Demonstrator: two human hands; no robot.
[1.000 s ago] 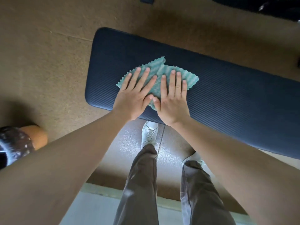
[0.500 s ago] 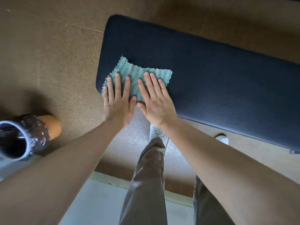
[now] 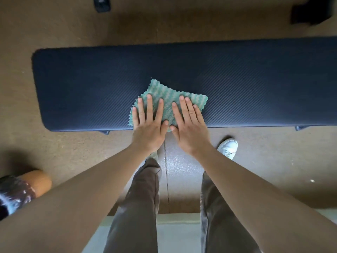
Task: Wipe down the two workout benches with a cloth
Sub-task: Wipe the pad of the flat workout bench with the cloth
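A long dark blue padded workout bench (image 3: 237,79) runs across the view from left to right. A green patterned cloth (image 3: 169,96) lies flat on its near edge, around the middle. My left hand (image 3: 148,125) presses on the cloth's left part with straight, spread fingers. Beside it, my right hand (image 3: 188,126) presses on the cloth's right part, fingers also straight. The thumbs almost touch. The cloth's near portion is hidden under both palms. Only this one bench shows clearly.
Brown carpet (image 3: 73,152) surrounds the bench. A dark bin with an orange base (image 3: 23,189) stands at the lower left. My legs and a white shoe (image 3: 228,147) are below the bench. Dark objects (image 3: 310,12) sit on the floor at the top edge.
Both hands slid the cloth to the right along the bench's near edge, away from its left end. The view has swung so the bench now lies level across the frame.
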